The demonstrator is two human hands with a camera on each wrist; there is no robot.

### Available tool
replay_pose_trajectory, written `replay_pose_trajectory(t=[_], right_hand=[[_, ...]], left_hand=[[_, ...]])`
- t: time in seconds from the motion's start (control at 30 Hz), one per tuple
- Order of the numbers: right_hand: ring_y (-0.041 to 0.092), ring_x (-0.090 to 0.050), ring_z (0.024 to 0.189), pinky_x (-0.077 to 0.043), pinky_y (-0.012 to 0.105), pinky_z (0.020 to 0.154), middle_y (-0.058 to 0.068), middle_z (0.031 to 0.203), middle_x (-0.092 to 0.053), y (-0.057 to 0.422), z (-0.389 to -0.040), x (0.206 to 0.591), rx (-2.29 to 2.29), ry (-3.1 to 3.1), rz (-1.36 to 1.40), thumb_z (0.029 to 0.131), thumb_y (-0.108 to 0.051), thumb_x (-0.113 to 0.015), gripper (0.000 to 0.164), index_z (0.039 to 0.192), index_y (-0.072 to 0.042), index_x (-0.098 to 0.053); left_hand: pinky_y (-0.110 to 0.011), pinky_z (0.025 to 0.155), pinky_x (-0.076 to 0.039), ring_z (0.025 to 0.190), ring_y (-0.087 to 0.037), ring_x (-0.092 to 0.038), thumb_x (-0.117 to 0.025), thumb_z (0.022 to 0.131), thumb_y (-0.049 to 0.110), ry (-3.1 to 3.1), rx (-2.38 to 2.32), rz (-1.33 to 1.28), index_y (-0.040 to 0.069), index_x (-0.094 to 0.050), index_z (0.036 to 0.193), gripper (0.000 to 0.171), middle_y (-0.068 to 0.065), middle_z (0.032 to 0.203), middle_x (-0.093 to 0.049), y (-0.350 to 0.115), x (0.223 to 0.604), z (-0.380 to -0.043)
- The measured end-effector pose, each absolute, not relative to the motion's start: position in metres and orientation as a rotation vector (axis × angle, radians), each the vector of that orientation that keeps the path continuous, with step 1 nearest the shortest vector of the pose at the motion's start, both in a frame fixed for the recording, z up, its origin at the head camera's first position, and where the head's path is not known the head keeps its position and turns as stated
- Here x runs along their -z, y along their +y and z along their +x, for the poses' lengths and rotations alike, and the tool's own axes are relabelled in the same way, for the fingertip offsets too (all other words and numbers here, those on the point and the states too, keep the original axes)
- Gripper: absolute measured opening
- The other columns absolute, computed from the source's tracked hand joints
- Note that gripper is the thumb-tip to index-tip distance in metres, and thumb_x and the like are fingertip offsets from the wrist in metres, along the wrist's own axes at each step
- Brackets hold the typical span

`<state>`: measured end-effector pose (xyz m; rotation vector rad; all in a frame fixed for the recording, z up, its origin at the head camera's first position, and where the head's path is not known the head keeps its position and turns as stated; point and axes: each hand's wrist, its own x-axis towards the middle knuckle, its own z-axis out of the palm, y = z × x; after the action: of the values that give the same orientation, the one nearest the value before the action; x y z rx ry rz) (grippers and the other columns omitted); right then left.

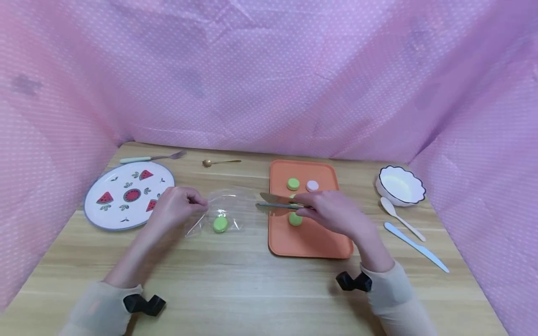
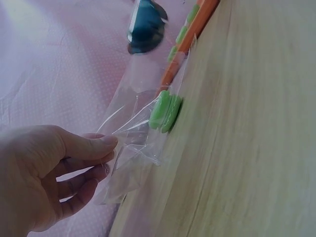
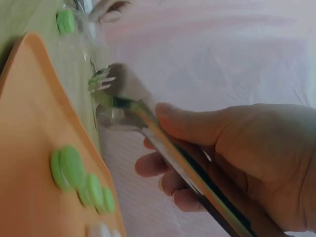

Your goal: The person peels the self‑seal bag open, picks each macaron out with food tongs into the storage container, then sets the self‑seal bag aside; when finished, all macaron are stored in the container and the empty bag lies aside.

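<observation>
My left hand (image 1: 178, 205) pinches the edge of a clear plastic bag (image 2: 126, 180) between thumb and fingers. A green macaron (image 1: 220, 224) lies within the bag, low against the wooden table. My right hand (image 3: 242, 148) grips metal serving tongs (image 3: 173, 148), which have a tined end and a rounded end. Nothing shows between the tong ends, which point toward the bag. Under the tongs and right hand is an orange tray (image 1: 294, 245) bearing green macarons (image 1: 293, 184) and a pale pink macaron (image 1: 312, 185). The tongs partly hide one green macaron.
At left sits a watermelon-patterned plate (image 1: 115, 217), with a fork (image 1: 147, 159) behind it. A small gold spoon (image 1: 220, 162) lies at the back. On the right are a white scalloped bowl (image 1: 400, 185), a pale spoon (image 1: 401, 218) and a light blue knife (image 1: 416, 246).
</observation>
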<state>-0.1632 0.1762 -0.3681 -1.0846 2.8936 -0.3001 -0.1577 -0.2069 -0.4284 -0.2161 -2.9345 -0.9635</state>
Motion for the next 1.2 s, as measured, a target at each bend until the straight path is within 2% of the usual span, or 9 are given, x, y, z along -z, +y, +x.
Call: replay_pose_trajectory(t=[0.13, 0.3, 0.47, 0.53, 0.63, 0.73, 1.0, 1.2], right_hand=[[0.002, -0.041, 0.053, -0.036, 0.022, 0.050, -0.020, 0.068, -0.051, 0.160, -0.168, 0.375, 0.219, 2.907, -1.088, 0.088, -0.038, -0.063, 0.005, 0.088, -0.036, -0.058], [-0.002, -0.037, 0.050, -0.033, 0.021, 0.048, -0.017, 0.057, -0.040, 0.142, -0.171, 0.381, 0.222, 2.869, -1.141, 0.088, -0.038, -0.062, 0.016, 0.078, -0.033, -0.051], [-0.002, -0.041, 0.053, -0.035, 0.019, 0.049, -0.019, 0.065, -0.049, 0.127, -0.171, 0.384, 0.280, 2.777, -1.202, 0.091, -0.038, -0.060, 0.004, 0.089, -0.035, -0.058], [-0.001, -0.042, 0.057, -0.036, 0.019, 0.051, -0.019, 0.069, -0.051, 0.121, -0.170, 0.386, 0.287, 2.748, -1.243, 0.091, -0.038, -0.060, 0.004, 0.090, -0.034, -0.058], [0.002, -0.041, 0.061, -0.036, 0.019, 0.054, -0.016, 0.067, -0.047, 0.114, -0.170, 0.389, 0.291, 2.719, -1.292, 0.089, -0.038, -0.062, 0.017, 0.081, -0.030, -0.050], [0.003, -0.042, 0.062, -0.037, 0.019, 0.056, -0.013, 0.066, -0.045, 0.109, -0.169, 0.391, 0.285, 2.704, -1.310, 0.087, -0.039, -0.064, 0.022, 0.079, -0.027, -0.047], [0.003, -0.048, 0.063, -0.040, 0.021, 0.055, -0.017, 0.072, -0.053, 0.100, -0.168, 0.393, 0.280, 2.708, -1.295, 0.086, -0.038, -0.066, 0.012, 0.088, -0.032, -0.055], [0.003, -0.046, 0.061, -0.039, 0.021, 0.053, -0.017, 0.071, -0.053, 0.096, -0.169, 0.395, 0.290, 2.704, -1.314, 0.086, -0.038, -0.066, 0.013, 0.085, -0.032, -0.055]], left_hand=[[-0.030, 0.073, -0.045, 0.082, -0.013, -0.066, -0.077, 0.076, 0.022, -2.935, 0.970, -0.217, 0.027, -0.074, 0.077, 0.006, 0.010, 0.079, -0.073, -0.204, 0.428, -0.159], [-0.031, 0.074, -0.046, 0.083, -0.013, -0.066, -0.076, 0.076, 0.021, -2.922, 0.974, -0.219, 0.028, -0.074, 0.077, 0.007, 0.010, 0.079, -0.073, -0.203, 0.427, -0.159], [-0.030, 0.072, -0.046, 0.081, -0.013, -0.066, -0.076, 0.076, 0.021, -2.932, 0.979, -0.223, 0.029, -0.073, 0.076, 0.009, 0.009, 0.080, -0.073, -0.203, 0.426, -0.159], [-0.029, 0.069, -0.046, 0.077, -0.012, -0.065, -0.077, 0.075, 0.021, -2.933, 0.991, -0.221, 0.028, -0.073, 0.075, 0.008, 0.008, 0.078, -0.073, -0.202, 0.425, -0.158], [-0.027, 0.065, -0.047, 0.071, -0.009, -0.063, -0.078, 0.073, 0.022, -2.935, 1.002, -0.217, 0.028, -0.073, 0.073, 0.008, 0.009, 0.075, -0.072, -0.201, 0.424, -0.158], [-0.026, 0.063, -0.046, 0.070, -0.007, -0.062, -0.079, 0.072, 0.023, -2.921, 0.985, -0.234, 0.029, -0.072, 0.072, 0.009, 0.010, 0.073, -0.072, -0.201, 0.424, -0.158], [-0.027, 0.067, -0.047, 0.075, -0.007, -0.064, -0.078, 0.073, 0.023, -2.911, 0.982, -0.280, 0.028, -0.073, 0.075, 0.007, 0.013, 0.077, -0.072, -0.201, 0.425, -0.157], [-0.028, 0.067, -0.047, 0.074, -0.007, -0.064, -0.077, 0.074, 0.024, -2.914, 0.967, -0.283, 0.030, -0.072, 0.074, 0.008, 0.014, 0.076, -0.071, -0.202, 0.424, -0.156]])
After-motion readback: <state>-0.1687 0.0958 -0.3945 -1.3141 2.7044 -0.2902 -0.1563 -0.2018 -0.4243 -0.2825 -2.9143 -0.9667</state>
